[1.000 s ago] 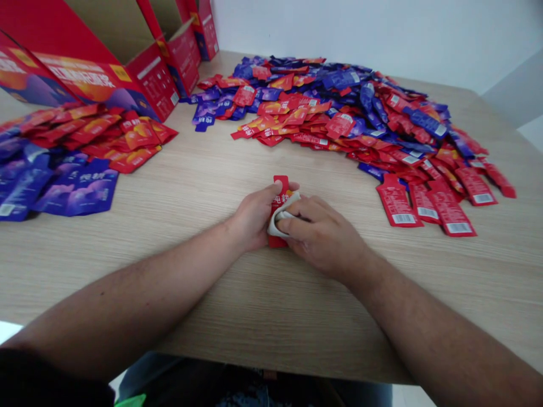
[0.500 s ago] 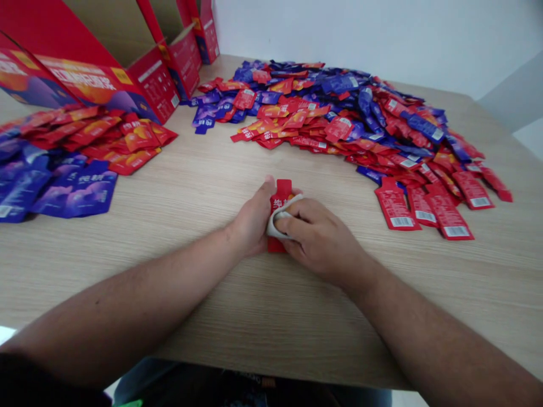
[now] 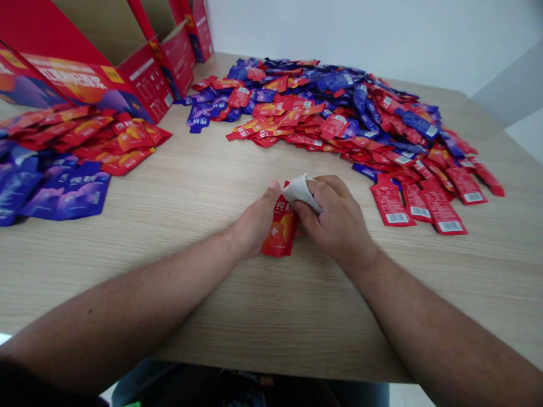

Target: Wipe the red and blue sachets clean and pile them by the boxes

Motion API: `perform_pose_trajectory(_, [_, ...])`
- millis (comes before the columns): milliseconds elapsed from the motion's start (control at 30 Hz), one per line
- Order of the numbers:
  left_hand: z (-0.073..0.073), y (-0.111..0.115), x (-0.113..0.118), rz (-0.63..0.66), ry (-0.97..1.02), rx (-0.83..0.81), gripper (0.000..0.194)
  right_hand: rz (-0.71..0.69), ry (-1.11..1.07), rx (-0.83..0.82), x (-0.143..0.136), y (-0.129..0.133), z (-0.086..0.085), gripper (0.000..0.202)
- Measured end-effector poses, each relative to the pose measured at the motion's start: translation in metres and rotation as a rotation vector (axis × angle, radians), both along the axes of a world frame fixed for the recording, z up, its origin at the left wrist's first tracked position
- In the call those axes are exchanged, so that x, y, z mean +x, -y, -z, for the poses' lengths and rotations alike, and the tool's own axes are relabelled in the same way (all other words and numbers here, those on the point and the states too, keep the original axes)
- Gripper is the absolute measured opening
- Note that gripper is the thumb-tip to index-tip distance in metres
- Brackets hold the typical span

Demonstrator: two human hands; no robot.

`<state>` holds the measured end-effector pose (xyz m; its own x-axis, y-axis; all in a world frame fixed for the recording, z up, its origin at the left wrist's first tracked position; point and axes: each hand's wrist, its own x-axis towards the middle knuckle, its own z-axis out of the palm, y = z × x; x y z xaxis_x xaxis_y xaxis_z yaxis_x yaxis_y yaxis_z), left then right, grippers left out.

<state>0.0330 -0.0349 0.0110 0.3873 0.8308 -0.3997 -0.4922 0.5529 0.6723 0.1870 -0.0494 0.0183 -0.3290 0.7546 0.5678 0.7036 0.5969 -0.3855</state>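
A red pouch [image 3: 280,232] with orange fruit print and white lettering is held front side up above the near middle of the table. My left hand [image 3: 257,221] grips it along its left edge, thumb toward the top, with the other fingers hidden underneath. Pinched in my right hand [image 3: 337,212] is a folded white cloth [image 3: 300,189], which lies against the pouch's top and covers most of its narrow neck.
A large heap of red and purple pouches [image 3: 314,107] spreads across the back and right. More pouches [image 3: 89,135] lie in a pile at the left. Behind these stand open red cartons [image 3: 146,82]. A pale wall [image 3: 339,34] borders the table's [image 3: 203,316] far side.
My right hand has moved the cloth up from the pouch's middle to its top, uncovering the printed front. The pouch now tilts slightly to the right at its upper end.
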Motion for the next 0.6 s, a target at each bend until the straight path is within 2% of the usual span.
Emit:
perform_pose_trajectory(133, [-0.0007, -0.0005, -0.0012, -0.067, 0.006, 0.021, 0.052, -0.113, 0.016, 0.015, 0.0026, -0.0021, 0.0, 0.03])
perform_pose_trajectory(300, [0.0002, -0.0008, -0.0065, 0.108, -0.081, -0.057, 0.062, 0.004, 0.009, 0.028, 0.0086, -0.0072, 0.0003, 0.025])
perform_pose_trajectory(433, [0.0024, -0.0017, -0.0059, 0.033, -0.022, 0.008, 0.058, -0.104, 0.032, 0.039, 0.0084, -0.0065, 0.0004, 0.025])
perform_pose_trajectory(533, [0.0005, -0.0021, -0.0053, 0.056, -0.038, -0.01, 0.062, -0.041, 0.02, -0.011, 0.0069, -0.0051, -0.0004, 0.024])
perform_pose_trajectory(600, [-0.0031, -0.0018, -0.0055, 0.05, -0.022, -0.035, 0.063, -0.069, 0.04, -0.032, 0.0048, -0.0027, -0.0019, 0.023])
